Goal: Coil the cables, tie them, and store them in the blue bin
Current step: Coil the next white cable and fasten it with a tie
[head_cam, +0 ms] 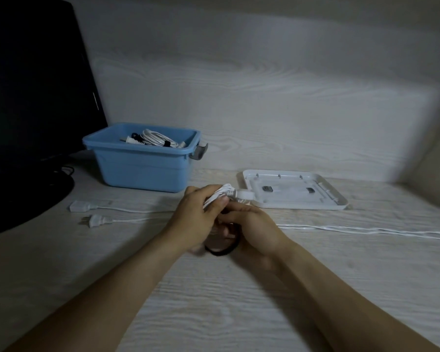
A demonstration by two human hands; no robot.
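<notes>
Open desk from 4 through 8 o'clock, bare wood. Blue bin [148,163] blocks 11 o'clock, top open, coiled cables [155,141] inside. White lid [294,191] flat at 1 o'clock. Loose white cable [366,229] strung across 3 o'clock; plug [97,221] and socket end [83,206] at 9. Monitor [31,92] walls off 10.

We see a pale wood-grain table [214,301]. On it: the blue bin [142,163] upper left, a white lid [297,191] right of centre, a loose white cable [353,229] stretched across, and a monitor base [23,199] at left.
</notes>
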